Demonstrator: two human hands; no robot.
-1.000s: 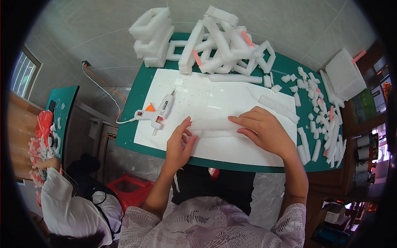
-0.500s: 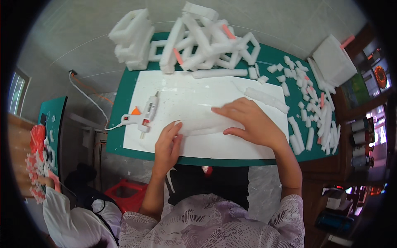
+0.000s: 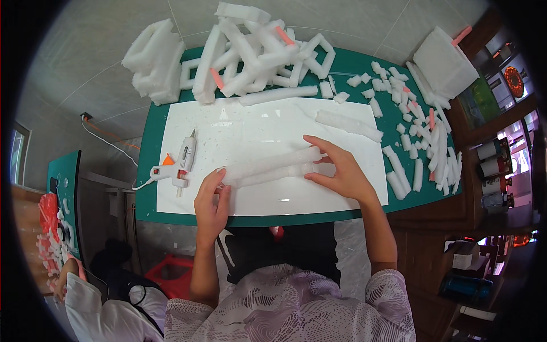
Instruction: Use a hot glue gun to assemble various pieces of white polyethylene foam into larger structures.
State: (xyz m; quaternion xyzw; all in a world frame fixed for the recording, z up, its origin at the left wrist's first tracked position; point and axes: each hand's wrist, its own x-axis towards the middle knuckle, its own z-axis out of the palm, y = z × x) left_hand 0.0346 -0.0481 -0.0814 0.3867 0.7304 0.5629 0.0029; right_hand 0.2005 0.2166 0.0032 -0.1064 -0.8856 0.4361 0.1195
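Two white foam strips (image 3: 273, 164) lie side by side in front of me, slightly tilted up to the right, over a white sheet (image 3: 256, 202). My left hand (image 3: 212, 200) is closed round their left end, fingers on the far side and thumb nearer. At the right end my right hand (image 3: 345, 174) grips them between thumb and fingers, its index finger stretched out above the far strip. A white glue gun (image 3: 183, 162) with an orange trigger rests on the sheet to the left of my left hand. Another flat foam strip (image 3: 348, 125) lies beyond my right hand.
White foam frames (image 3: 250, 57) and a stacked foam block (image 3: 154, 62) stand along the table's back. Many cut foam pieces (image 3: 413, 128) cover the right of the green mat (image 3: 148, 199). A large foam block (image 3: 444, 62) sits at back right. Another person's sleeve (image 3: 102, 305) shows at lower left.
My right hand has come down from above the foam onto the strips' right end. The strips are now spread slightly apart and tilted. The whole view has shifted a little.
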